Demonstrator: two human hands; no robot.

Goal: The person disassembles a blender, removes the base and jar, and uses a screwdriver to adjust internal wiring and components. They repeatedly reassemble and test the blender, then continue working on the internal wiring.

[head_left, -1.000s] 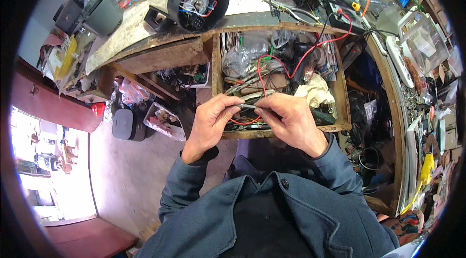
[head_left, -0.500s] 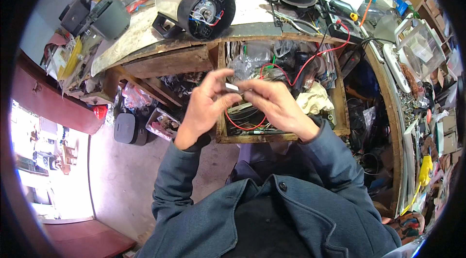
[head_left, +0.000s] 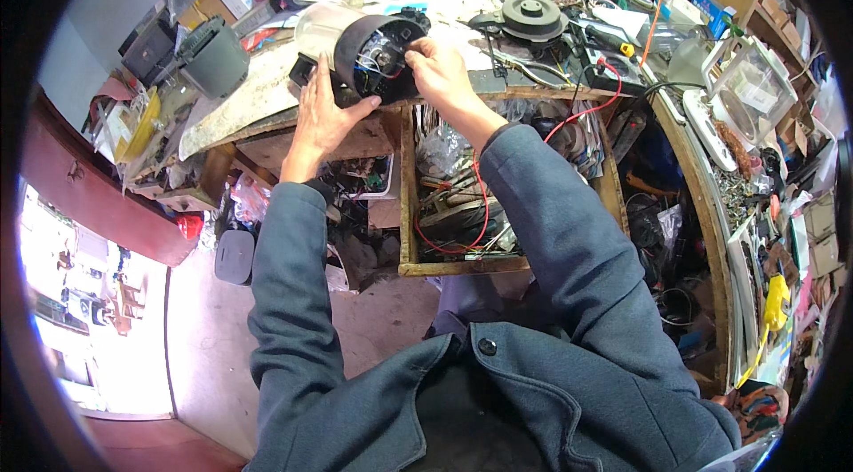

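On the bench's front edge lies a clear jug (head_left: 318,28) on its side, its black base (head_left: 351,43) open toward me. Inside the base sits a motor-like part (head_left: 380,56) with blue, white and red wires. My left hand (head_left: 320,121) rests against the base's left underside near the handle (head_left: 304,70), fingers stretched and thumb spread along the lower rim. My right hand (head_left: 440,77) reaches to the right side of the opening, thumb and forefinger pinched together. What lies between those fingertips is too small to make out.
Below stands an open wooden drawer (head_left: 409,232) full of tools and plastic bags, with a red cable (head_left: 484,214) looping across it. A round grey-black base (head_left: 533,19) lies on the bench to the right. A grey bin (head_left: 213,55) stands at the left.
Both hands have moved up and forward from above the drawer to the jug's open base. A small white piece seen between them before is no longer visible. The right hand now pinches inside.
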